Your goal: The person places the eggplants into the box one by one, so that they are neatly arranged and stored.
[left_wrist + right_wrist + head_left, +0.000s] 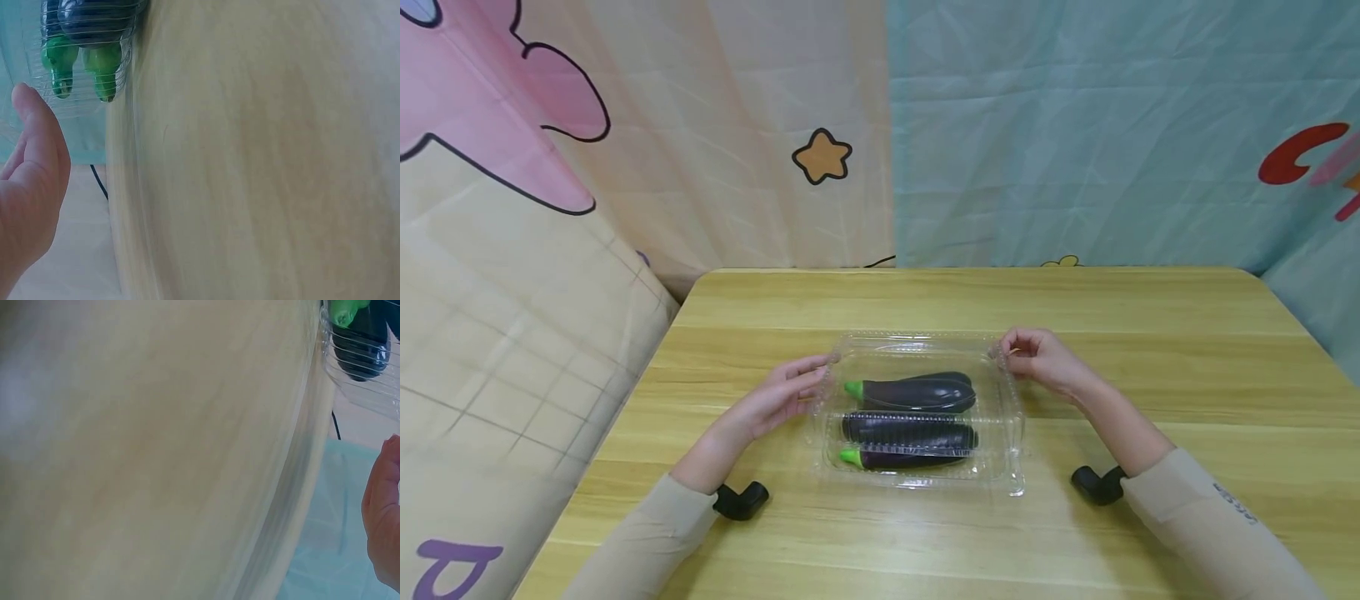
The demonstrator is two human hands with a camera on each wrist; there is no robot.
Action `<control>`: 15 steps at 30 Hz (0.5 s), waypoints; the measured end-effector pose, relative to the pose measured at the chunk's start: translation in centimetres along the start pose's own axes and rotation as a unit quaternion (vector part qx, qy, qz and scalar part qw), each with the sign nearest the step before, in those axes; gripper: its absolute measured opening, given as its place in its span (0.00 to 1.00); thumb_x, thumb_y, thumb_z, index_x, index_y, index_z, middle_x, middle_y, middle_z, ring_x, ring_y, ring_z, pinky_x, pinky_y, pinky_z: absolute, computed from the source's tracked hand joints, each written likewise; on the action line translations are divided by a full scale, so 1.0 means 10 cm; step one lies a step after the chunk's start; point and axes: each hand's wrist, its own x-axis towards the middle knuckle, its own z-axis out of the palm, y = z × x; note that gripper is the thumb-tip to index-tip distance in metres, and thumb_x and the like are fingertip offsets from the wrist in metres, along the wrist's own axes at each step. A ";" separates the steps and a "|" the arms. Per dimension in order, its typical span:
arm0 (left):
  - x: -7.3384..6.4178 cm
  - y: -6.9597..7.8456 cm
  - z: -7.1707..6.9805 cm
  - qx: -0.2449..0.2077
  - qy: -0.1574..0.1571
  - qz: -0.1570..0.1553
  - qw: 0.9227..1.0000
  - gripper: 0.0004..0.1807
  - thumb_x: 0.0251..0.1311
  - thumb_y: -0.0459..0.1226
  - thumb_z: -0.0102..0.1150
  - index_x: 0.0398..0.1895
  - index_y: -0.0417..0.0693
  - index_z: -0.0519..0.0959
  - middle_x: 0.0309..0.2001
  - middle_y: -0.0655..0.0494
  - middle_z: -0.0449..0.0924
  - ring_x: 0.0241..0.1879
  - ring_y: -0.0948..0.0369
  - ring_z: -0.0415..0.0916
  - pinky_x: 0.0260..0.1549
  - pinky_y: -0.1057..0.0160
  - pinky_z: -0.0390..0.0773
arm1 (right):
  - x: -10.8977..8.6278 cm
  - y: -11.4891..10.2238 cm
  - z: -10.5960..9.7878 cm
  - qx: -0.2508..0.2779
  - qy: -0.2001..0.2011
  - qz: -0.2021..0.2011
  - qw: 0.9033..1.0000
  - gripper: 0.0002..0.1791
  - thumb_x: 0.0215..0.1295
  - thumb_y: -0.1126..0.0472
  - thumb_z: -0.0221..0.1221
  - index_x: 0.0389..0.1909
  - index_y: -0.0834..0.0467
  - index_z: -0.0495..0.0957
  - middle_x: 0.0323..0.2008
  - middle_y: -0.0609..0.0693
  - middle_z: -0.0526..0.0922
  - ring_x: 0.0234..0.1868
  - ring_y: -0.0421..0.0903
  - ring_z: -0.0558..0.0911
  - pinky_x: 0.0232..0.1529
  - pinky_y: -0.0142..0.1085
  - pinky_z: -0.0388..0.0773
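Observation:
A clear plastic clamshell box [917, 482] sits near the middle of the table, with several dark purple eggplants [921, 395] in it. Two green stem ends [102, 65] show through its ribbed wall in the left wrist view. At the far left corner, the left hand [778, 396] pinches the box's rim between thumb and fingers. Opposite it, the right hand [1041, 362] grips the far right corner with curled fingers. Only part of each hand shows in its own wrist view. Whether the lid is fully closed is hard to tell through the clear plastic.
The wood-grain table [1150, 317] extends around the box on all sides. Behind it hangs a printed cloth curtain [1075, 125], with another cloth panel along the left. A black wrist fitting [741, 502] sticks out at the left sleeve, and a similar one [1097, 485] at the right.

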 end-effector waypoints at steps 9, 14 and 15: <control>0.00 -0.05 0.00 -0.010 0.007 0.011 1.000 0.33 0.68 0.38 0.48 0.69 0.32 0.50 0.45 0.54 0.71 0.39 0.65 0.74 0.42 0.69 0.76 | 0.00 0.04 -0.02 0.026 -0.025 -0.013 0.999 0.09 0.58 0.75 0.52 0.37 0.61 0.69 0.32 0.49 0.73 0.30 0.40 0.73 0.29 0.30 0.75; 0.00 -0.05 0.00 -0.009 0.011 0.014 1.000 0.31 0.67 0.36 0.49 0.68 0.32 0.52 0.41 0.57 0.71 0.37 0.66 0.73 0.39 0.70 0.76 | 0.00 0.05 -0.04 0.061 -0.031 -0.004 0.998 0.08 0.60 0.72 0.55 0.40 0.64 0.70 0.32 0.49 0.75 0.30 0.40 0.75 0.30 0.29 0.77; 0.00 -0.05 0.00 -0.009 0.012 0.015 1.000 0.31 0.66 0.36 0.50 0.68 0.32 0.52 0.41 0.57 0.72 0.37 0.66 0.73 0.39 0.69 0.76 | 0.00 0.05 -0.04 0.063 -0.028 0.001 0.998 0.08 0.60 0.72 0.55 0.40 0.65 0.70 0.32 0.49 0.76 0.29 0.40 0.76 0.30 0.29 0.77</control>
